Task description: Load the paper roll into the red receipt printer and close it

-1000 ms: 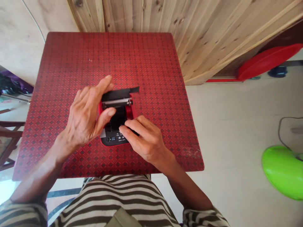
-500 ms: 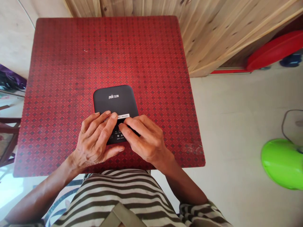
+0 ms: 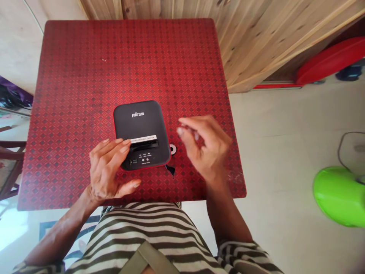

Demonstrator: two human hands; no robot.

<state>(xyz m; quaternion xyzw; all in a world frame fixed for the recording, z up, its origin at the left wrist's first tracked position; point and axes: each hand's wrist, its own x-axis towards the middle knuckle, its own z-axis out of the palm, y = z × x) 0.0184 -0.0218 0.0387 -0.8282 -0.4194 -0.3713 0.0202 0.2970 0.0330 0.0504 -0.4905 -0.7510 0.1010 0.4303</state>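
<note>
A flat black device (image 3: 139, 127) with rounded corners, red edging and white lettering lies on the table. Near its front, a white printed strip (image 3: 144, 138) runs above a dark slot (image 3: 146, 145). My left hand (image 3: 108, 167) rests its fingertips on the device's left front part, fingers stretched and thumb apart. To the right, my right hand (image 3: 205, 144) is raised off the device and blurred by motion. Its thumb and forefinger are apart, with nothing visible between them. A white ring-shaped piece (image 3: 173, 149) and a black tab (image 3: 170, 170) show at the device's right edge.
The red patterned table (image 3: 85, 68) extends beyond the device. A plank wall (image 3: 182, 9) stands behind it. On the floor at right is a green plastic object (image 3: 338, 198), with a red round object (image 3: 330, 61) farther back. Part of a wooden chair (image 3: 11, 152) shows at left.
My right hand has lifted from the slot area and moved right. My left hand has drawn slightly left and down, and the slot and the device's front have come into view.
</note>
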